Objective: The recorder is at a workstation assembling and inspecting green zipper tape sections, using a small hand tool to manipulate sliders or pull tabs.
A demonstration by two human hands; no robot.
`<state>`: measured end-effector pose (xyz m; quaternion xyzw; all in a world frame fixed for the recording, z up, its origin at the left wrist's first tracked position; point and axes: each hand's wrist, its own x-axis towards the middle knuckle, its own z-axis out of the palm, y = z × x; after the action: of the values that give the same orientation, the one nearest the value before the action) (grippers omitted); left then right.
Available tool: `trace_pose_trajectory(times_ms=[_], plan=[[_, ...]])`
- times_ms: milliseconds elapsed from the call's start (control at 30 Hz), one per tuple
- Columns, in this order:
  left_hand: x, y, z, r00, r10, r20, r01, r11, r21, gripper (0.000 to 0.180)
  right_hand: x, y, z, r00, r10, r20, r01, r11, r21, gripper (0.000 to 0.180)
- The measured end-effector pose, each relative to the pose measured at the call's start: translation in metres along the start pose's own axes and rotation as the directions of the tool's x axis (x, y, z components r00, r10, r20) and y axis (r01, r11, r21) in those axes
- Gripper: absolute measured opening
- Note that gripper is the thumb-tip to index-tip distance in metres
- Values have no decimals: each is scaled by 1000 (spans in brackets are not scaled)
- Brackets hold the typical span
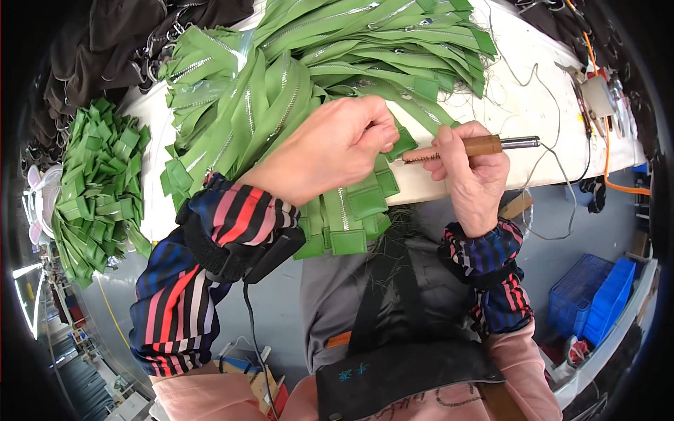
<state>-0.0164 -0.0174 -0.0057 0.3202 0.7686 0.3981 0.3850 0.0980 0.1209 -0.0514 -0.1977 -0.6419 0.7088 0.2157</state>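
Observation:
My left hand (345, 140) is closed in a pinch at the end of a green zipper strip (421, 109), beside its dark green tab (403, 144). Between the thumb and fingers of my right hand (472, 172) lies a pen-shaped tool (481, 145) with a brown grip, a small coil along it and a silvery rear end. Its thin tip points left, close to the tab; whether they touch I cannot tell. More strips with square tabs (349, 241) hang over the table's near edge, below my left hand.
A large heap of green zippers (281, 91) covers the white table (523, 105). Another green bundle (98, 189) hangs at the left. Dark bags (105, 42) lie behind. A thin wire (554, 235) loops at the right, near an orange cord (625, 188). Blue crates (579, 291) stand below.

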Motion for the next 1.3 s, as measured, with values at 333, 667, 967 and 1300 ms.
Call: trace_pose_trajectory(times_ms=[333,667,967,1300], plan=[[2,-2,-1,999,45,6,-46,999,23,22,0,5,1,997,-73,20,75,995,-64,10],[3,-2,1,998,66,-18,-65,997,29,19,0,5,1,996,-86,11,87,993,-82,10],[4,-2,1,997,73,-20,-73,997,41,19,0,4,1,997,-82,14,83,993,-84,10],[3,-1,1,998,63,-26,-62,998,32,20,0,4,1,997,-76,12,77,994,-82,10]])
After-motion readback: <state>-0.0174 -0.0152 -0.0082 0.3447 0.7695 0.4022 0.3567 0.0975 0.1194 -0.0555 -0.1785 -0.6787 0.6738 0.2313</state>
